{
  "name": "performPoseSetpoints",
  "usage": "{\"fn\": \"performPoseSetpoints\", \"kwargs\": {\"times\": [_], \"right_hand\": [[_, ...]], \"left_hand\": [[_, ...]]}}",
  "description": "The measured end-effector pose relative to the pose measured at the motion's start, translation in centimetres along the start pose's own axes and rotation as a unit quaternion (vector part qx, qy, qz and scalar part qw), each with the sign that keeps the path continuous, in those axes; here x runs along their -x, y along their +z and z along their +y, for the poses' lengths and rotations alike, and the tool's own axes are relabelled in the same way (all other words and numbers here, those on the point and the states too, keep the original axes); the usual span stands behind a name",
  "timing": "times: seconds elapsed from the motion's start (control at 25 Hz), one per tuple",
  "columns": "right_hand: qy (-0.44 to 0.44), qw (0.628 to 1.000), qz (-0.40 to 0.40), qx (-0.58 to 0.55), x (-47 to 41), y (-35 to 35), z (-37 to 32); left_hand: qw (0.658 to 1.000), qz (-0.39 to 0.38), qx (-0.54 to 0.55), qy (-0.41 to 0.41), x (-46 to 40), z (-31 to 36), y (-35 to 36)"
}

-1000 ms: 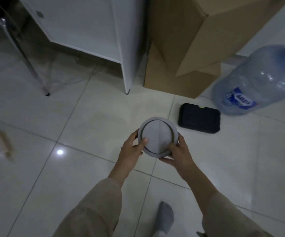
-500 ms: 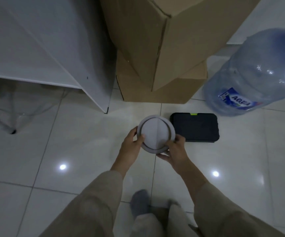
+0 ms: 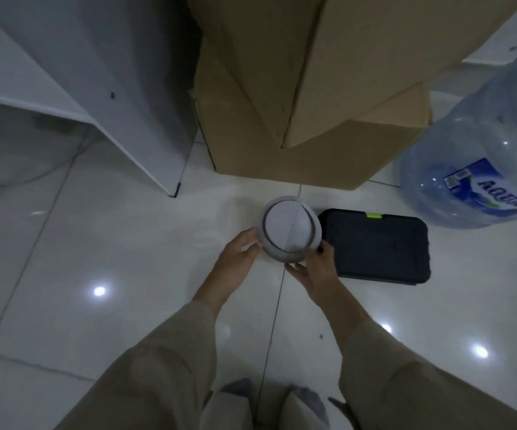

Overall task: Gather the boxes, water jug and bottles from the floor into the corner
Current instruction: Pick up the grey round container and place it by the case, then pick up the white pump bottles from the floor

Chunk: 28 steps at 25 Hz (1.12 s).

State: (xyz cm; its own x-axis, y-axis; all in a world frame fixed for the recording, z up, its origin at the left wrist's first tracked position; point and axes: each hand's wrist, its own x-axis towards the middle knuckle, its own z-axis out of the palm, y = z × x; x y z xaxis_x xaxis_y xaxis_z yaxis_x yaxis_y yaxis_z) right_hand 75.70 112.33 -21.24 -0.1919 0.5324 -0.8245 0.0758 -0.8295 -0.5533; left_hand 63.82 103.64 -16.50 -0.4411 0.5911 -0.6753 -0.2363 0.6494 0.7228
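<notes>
A round white box (image 3: 288, 228) with a flat lid is low over the floor tiles, held from both sides. My left hand (image 3: 238, 254) grips its left wall and my right hand (image 3: 316, 268) grips its lower right edge. Just to its right a flat black case (image 3: 381, 246) with a green latch lies on the floor. Behind stand two stacked cardboard boxes (image 3: 313, 88), the upper one turned askew. A large clear water jug (image 3: 480, 169) with a blue label lies at the right.
A white cabinet (image 3: 120, 76) stands at the left, its corner foot close to the cardboard boxes. Glossy white floor tiles (image 3: 96, 259) spread left and below. My grey-socked feet (image 3: 275, 401) are at the bottom edge.
I have stepped closer to the corner and bent down. Both hands have carried the round box forward and lower, to a spot beside the black case.
</notes>
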Motion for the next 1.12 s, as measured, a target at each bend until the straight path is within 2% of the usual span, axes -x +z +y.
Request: {"fn": "performPoseSetpoints", "kwargs": {"times": [0.12,0.24,0.32,0.4,0.52,0.72,0.84,1.0,1.12], "right_hand": [[0.012,0.999,0.020,-0.046,2.1,-1.8,1.2],[0.057,0.997,0.050,-0.026,7.4,-0.8,2.3],[0.082,0.996,-0.003,0.044,11.8,1.5,3.5],[0.097,0.973,-0.094,0.187,16.5,4.6,5.5],[0.097,0.888,-0.230,0.386,23.0,10.0,9.3],[-0.002,0.706,-0.398,0.586,31.6,16.8,20.2],[-0.059,0.579,-0.453,0.675,35.9,17.7,28.7],[-0.062,0.464,-0.502,0.728,41.6,15.5,39.0],[-0.059,0.364,-0.517,0.773,44.5,12.9,45.7]], "left_hand": [[0.999,0.018,0.028,-0.029,3.1,-1.3,-2.1],[0.992,0.089,0.085,-0.037,8.7,-2.5,-5.8],[0.980,0.151,0.123,-0.045,13.4,-3.5,-8.7],[0.961,0.217,0.163,-0.054,18.8,-5.2,-11.6],[0.923,0.306,0.222,-0.069,27.3,-8.8,-15.2],[0.837,0.449,0.294,-0.108,40.2,-18.6,-19.5],[0.769,0.525,0.336,-0.142,47.1,-26.4,-20.0],[0.691,0.581,0.379,-0.205,55.3,-36.4,-18.1],[0.626,0.615,0.408,-0.252,60.7,-42.6,-16.1]]}}
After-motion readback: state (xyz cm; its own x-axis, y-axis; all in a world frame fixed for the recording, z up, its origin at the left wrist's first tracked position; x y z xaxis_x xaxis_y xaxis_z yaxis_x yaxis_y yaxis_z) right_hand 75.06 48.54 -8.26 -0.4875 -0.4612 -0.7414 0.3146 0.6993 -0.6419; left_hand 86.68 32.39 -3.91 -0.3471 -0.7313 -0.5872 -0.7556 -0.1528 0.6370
